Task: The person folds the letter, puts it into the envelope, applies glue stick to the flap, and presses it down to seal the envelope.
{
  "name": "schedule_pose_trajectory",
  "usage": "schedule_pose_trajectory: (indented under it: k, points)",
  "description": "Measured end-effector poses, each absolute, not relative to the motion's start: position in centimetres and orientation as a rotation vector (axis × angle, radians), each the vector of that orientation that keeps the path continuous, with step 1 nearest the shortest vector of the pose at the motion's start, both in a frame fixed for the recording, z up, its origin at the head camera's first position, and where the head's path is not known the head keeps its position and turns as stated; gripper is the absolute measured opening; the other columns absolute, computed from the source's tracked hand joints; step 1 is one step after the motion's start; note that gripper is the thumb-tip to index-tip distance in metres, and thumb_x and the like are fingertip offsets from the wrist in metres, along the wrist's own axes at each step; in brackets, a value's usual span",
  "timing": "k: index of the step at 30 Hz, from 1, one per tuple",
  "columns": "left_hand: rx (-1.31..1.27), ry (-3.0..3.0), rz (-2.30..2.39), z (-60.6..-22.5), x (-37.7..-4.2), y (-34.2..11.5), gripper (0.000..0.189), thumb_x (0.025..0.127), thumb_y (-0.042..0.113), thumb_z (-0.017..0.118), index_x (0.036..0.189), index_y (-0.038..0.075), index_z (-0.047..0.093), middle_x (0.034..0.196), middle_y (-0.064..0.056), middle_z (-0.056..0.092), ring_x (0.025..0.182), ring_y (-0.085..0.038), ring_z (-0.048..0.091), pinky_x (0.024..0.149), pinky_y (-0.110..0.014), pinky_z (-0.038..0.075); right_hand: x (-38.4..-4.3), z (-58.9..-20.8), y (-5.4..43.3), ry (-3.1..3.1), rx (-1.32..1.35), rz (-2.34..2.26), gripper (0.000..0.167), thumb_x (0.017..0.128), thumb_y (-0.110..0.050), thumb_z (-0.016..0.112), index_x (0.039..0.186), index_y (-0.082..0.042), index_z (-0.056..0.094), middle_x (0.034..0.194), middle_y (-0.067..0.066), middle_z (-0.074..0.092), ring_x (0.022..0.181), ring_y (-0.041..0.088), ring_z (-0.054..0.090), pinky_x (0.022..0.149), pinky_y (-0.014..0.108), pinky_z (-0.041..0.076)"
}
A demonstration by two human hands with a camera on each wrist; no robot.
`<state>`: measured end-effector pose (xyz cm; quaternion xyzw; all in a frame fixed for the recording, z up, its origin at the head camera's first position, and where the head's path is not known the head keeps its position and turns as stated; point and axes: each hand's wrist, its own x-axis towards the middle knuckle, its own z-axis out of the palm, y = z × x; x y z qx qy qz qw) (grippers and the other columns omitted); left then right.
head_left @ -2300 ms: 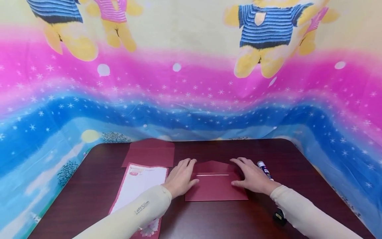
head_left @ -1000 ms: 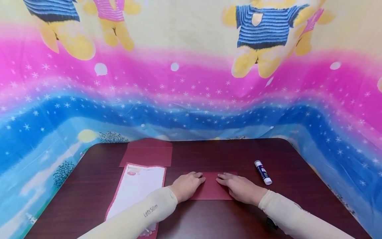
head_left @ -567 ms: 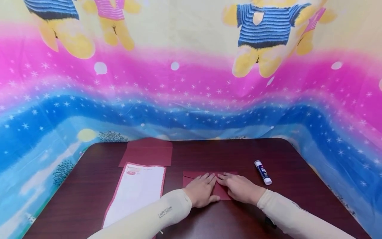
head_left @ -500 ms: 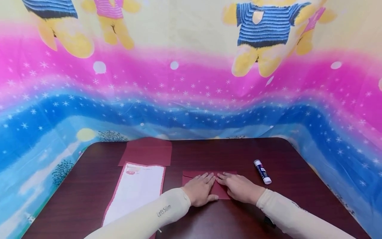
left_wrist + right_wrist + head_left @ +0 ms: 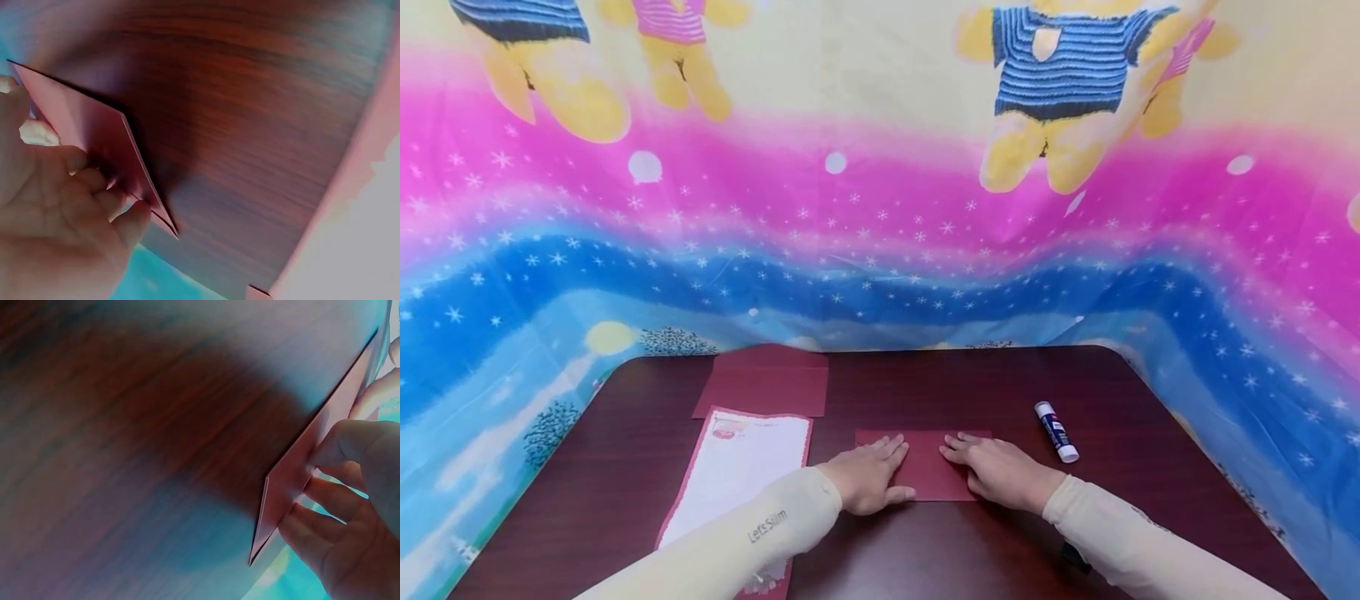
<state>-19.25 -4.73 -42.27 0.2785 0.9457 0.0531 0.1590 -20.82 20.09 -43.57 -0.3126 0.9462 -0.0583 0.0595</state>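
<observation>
A dark red envelope (image 5: 927, 479) lies flat on the table, its flap folded down toward the person. My left hand (image 5: 871, 475) rests on its left part with fingers extended and the thumb near the front edge. On the right part, my right hand (image 5: 1002, 468) presses with its fingertips near the folded top edge. The left wrist view shows fingertips of the left hand (image 5: 59, 212) touching the envelope (image 5: 100, 125). Likewise, in the right wrist view, fingertips of the right hand (image 5: 350, 512) touch the envelope (image 5: 290, 478). Both hands cover parts of the flap.
A glue stick (image 5: 1056, 432) lies right of the hands. Left of them is a white letter sheet (image 5: 752, 458) with a red border, partly under the left sleeve. Another red envelope (image 5: 763, 390) lies behind it, flap raised, at the table's (image 5: 925, 383) back edge. A patterned cloth (image 5: 880, 208) hangs behind.
The envelope's flap, raised at first, has been folded down and its white strip is covered. My left hand slid right to the middle, then back left. The right hand stayed pressed after the fold.
</observation>
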Motion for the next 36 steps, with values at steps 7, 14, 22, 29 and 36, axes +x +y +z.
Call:
schedule_pose_trajectory:
  k: [7,14,22,29,36]
  points:
    - [0.785,2.71,0.095,-41.5,-19.0,-7.1,0.073,0.097,0.046,0.062,0.157,0.013,0.036,0.166,-0.003,0.033,0.154,-0.02,0.032,0.123,-0.036,0.033,-21.0,-43.7,20.1,2.847,-0.924,-0.186,0.046,0.094,-0.007,0.064,0.14,-0.012,0.061,0.148,0.012,0.057,0.139,0.031,0.053,0.105,0.054,0.049]
    - [0.794,2.704,0.118,-41.6,-19.1,-7.9,0.071,0.096,0.035,0.066,0.157,0.013,0.037,0.165,-0.004,0.035,0.154,-0.021,0.032,0.123,-0.037,0.032,-20.9,-43.4,19.9,2.843,-0.97,-0.217,0.043,0.093,-0.012,0.066,0.136,-0.008,0.064,0.144,0.015,0.06,0.135,0.034,0.056,0.106,0.053,0.049]
    - [0.814,2.73,0.083,-41.6,-19.1,-7.9,0.071,0.096,0.037,0.067,0.156,0.014,0.039,0.164,-0.002,0.037,0.152,-0.02,0.035,0.122,-0.038,0.034,-20.9,-43.4,16.7,2.967,-0.987,-0.184,0.055,0.093,-0.04,0.07,0.135,-0.004,0.063,0.135,0.012,0.066,0.125,0.027,0.064,0.1,0.046,0.055]
    - [0.823,2.735,0.016,-41.7,-19.1,-7.6,0.071,0.096,0.042,0.065,0.157,0.016,0.038,0.164,-0.001,0.037,0.152,-0.018,0.035,0.122,-0.037,0.034,-20.5,-44.5,12.7,2.813,-1.04,-0.23,0.08,0.098,-0.061,0.053,0.154,-0.005,0.04,0.162,0.013,0.038,0.151,0.03,0.037,0.117,0.048,0.039]
    - [0.814,2.734,0.018,-41.6,-19.0,-7.6,0.073,0.096,0.042,0.065,0.158,0.015,0.036,0.165,-0.002,0.036,0.153,-0.018,0.034,0.123,-0.037,0.033,-20.4,-44.3,12.3,2.814,-0.929,-0.21,0.08,0.097,-0.064,0.051,0.154,-0.008,0.042,0.162,0.011,0.04,0.151,0.029,0.036,0.119,0.051,0.036]
